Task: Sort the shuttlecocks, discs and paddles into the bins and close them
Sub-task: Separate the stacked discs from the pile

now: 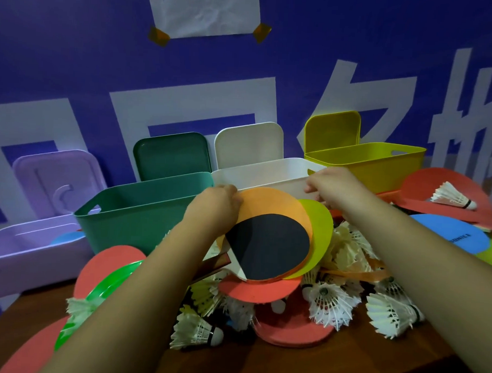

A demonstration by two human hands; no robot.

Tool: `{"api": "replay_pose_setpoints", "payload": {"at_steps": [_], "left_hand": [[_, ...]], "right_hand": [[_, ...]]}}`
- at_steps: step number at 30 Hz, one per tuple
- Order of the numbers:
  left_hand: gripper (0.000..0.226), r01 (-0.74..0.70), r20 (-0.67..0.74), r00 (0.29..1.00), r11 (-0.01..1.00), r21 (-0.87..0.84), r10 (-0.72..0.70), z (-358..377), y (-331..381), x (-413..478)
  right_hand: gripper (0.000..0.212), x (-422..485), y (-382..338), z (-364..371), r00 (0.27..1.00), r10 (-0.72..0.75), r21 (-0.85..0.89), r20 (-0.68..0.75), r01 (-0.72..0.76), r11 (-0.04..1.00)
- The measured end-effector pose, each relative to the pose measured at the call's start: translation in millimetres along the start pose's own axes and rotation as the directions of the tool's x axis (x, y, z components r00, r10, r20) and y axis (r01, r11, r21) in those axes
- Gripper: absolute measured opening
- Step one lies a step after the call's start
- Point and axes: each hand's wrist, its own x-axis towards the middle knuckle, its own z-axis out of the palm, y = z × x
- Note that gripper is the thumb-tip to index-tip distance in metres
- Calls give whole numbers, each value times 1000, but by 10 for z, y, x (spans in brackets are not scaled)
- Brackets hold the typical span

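Observation:
Both hands hold up a stack of flat pieces in front of the white bin (263, 173). My left hand (214, 206) grips the left edge of the orange disc (272, 203), which carries a black-faced paddle (267, 249) on top. My right hand (333, 186) grips the far edge of the stack above a yellow-green disc (320, 234); a red disc (258, 289) lies lowest. Below, several white shuttlecocks (328, 302) and red discs (292, 328) are piled on the wooden table (316, 367).
Four open bins stand along the blue wall, lids leaning behind them: lilac (24, 258) holding a blue disc, dark green (142, 210), white, yellow (372, 163). A blue disc (448, 233) and a red disc with a shuttlecock (453, 198) lie at right. A green disc (93, 295) lies left.

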Motion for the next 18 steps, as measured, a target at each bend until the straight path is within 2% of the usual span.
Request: {"api": "replay_pose_setpoints", "payload": {"at_steps": [2,4,6,9,11,16,18], "left_hand": [[43,-11,35,999,998,-64,13,0,-44,-38],[45,-42,7,999,992,-122,43,20,-87,-74],[38,-43,-45,998,982,-186,35,47,-110,-95],[20,16,-112,993,968,-252,-45,73,-126,-107],[20,51,-148,985,963,-266,-93,50,-131,-122],[23,81,-253,952,940,-332,-171,-101,-165,-149],[27,84,-288,939,936,-342,-190,-150,-196,-149]], "right_hand": [[14,-145,16,-39,996,-58,-158,67,68,985],[17,-275,9,-83,988,-82,-305,129,118,945],[24,-348,3,-118,985,-55,-422,165,121,898],[14,-352,49,-137,986,12,-517,168,78,852],[15,-325,89,-137,992,3,-489,128,61,870],[18,-296,50,-133,997,-79,-291,-4,75,954],[28,-293,26,-104,994,-102,-230,-49,88,969]]}}
